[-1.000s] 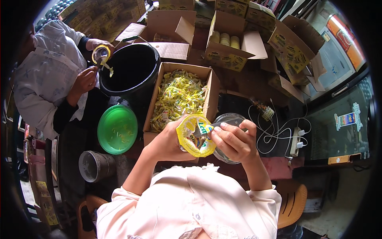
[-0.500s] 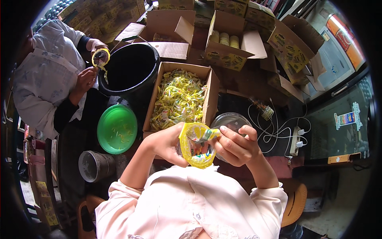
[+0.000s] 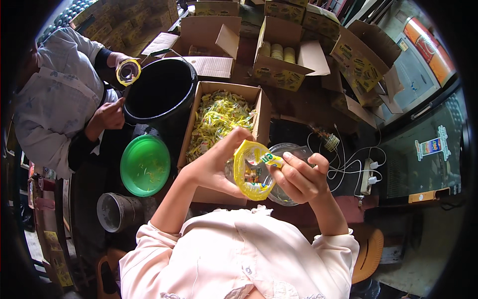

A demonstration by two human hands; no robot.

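Note:
My left hand is wrapped round a clear cup with a wide yellow rim, tilted so its opening shows pieces of printed film inside. The fingers of my right hand pinch a printed yellow film strip at the cup's rim. Just behind the cup and right hand sits a round transparent container, partly hidden. Beyond my hands stands a cardboard box heaped with yellow and clear plastic strips.
A co-worker at left holds another yellow-rimmed cup beside a black bucket. Around me are a green basin, a grey bucket, open cartons, white cables with a power strip and glass-doored coolers.
The dark blade seen in my right fingers a second ago is no longer visible; they pinch film instead. My left hand has shifted with the cup. The co-worker's lower hand has dropped slightly.

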